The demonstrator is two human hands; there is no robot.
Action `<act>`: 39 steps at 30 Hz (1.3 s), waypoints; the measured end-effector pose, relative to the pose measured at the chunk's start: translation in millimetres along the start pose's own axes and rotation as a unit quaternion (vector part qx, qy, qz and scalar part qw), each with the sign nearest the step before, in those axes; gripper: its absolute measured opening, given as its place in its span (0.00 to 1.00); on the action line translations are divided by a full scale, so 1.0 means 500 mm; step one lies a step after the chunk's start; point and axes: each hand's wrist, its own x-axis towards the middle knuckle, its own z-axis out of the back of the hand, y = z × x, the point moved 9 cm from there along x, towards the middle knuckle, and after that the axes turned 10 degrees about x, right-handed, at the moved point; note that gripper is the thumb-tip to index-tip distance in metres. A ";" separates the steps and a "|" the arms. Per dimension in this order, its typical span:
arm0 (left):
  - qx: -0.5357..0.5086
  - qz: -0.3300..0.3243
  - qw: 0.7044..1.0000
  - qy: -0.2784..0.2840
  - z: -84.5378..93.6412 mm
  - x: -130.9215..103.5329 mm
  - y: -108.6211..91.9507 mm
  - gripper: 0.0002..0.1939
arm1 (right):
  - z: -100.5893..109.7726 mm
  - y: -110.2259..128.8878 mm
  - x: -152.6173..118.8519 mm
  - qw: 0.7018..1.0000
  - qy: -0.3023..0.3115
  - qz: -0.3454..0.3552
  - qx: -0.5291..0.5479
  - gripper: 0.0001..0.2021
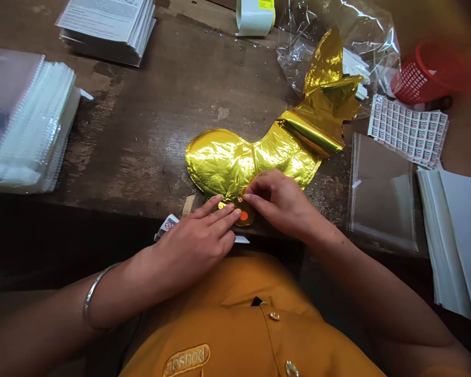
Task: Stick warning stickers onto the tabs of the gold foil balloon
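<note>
resting flat, left hand (pixel 202 235) fingers slightly spread on gold balloon (pixel 220 157) near table (pixel 141 104) edge; right hand (pixel 280 204) thumb and forefinger close together at balloon's tab, cannot tell if gripping; orange sticker (pixel 244 215) just beside

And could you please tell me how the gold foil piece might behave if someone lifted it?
The gold foil piece would likely flop, since its far end already folds over itself. It is probably light and easily creased, as its thin-looking sheet shows many fine wrinkles. Its glossy surface may also feel slippery.
</note>
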 end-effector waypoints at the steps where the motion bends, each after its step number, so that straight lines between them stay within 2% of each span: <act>1: 0.002 0.000 1.000 0.000 0.001 0.001 0.000 0.10 | -0.001 0.001 0.000 1.000 0.001 0.004 -0.004 0.05; 7: 0.020 -0.007 1.000 0.011 0.000 0.006 -0.007 0.11 | -0.001 0.000 -0.006 1.000 -0.020 0.011 -0.015 0.04; 11: 0.040 -0.017 0.999 0.020 -0.008 0.007 -0.015 0.08 | 0.012 -0.016 -0.001 0.993 -0.093 0.001 -0.067 0.16; 13: 0.045 -0.015 0.998 0.028 -0.014 0.008 -0.015 0.07 | 0.022 -0.020 0.002 0.985 -0.131 0.002 -0.111 0.10; 14: 0.046 -0.013 0.998 0.032 -0.016 0.008 -0.014 0.07 | 0.030 -0.017 0.001 0.980 -0.150 0.011 -0.128 0.06; 17: 0.036 -0.006 0.999 0.037 -0.020 0.009 -0.011 0.07 | 0.052 0.020 -0.023 0.964 -0.192 0.100 -0.151 0.12; 18: 0.028 0.000 0.999 0.039 -0.020 0.008 -0.008 0.07 | 0.047 0.038 -0.035 0.961 -0.172 0.148 -0.156 0.13; 20: 0.008 0.016 0.999 0.041 -0.019 0.006 0.000 0.08 | 0.015 0.065 -0.062 0.955 -0.080 0.233 -0.165 0.13; 22: -0.008 0.032 0.999 0.035 -0.012 0.001 0.006 0.09 | -0.023 0.069 -0.088 0.948 0.015 0.271 -0.167 0.14; 23: -0.013 0.039 0.999 0.029 -0.007 -0.002 0.008 0.10 | -0.034 0.065 -0.096 0.947 0.038 0.277 -0.161 0.15; 27: -0.027 0.064 0.998 0.010 0.016 -0.012 0.015 0.10 | -0.036 0.048 -0.097 0.952 0.032 0.287 -0.101 0.16; 29: -0.030 0.076 0.997 0.000 0.028 -0.015 0.021 0.10 | -0.023 0.039 -0.083 0.959 0.014 0.279 -0.053 0.12; 32: -0.024 0.094 0.995 -0.009 0.042 -0.012 0.034 0.09 | 0.005 0.019 -0.052 0.973 -0.004 0.230 0.026 0.06; 35: -0.012 0.109 0.994 0.001 0.047 -0.007 0.045 0.10 | 0.014 -0.004 -0.023 0.978 0.041 0.159 0.130 0.06; 39: -0.004 0.119 0.993 0.001 0.054 0.000 0.048 0.10 | 0.012 -0.043 0.003 0.956 0.090 0.019 0.278 0.14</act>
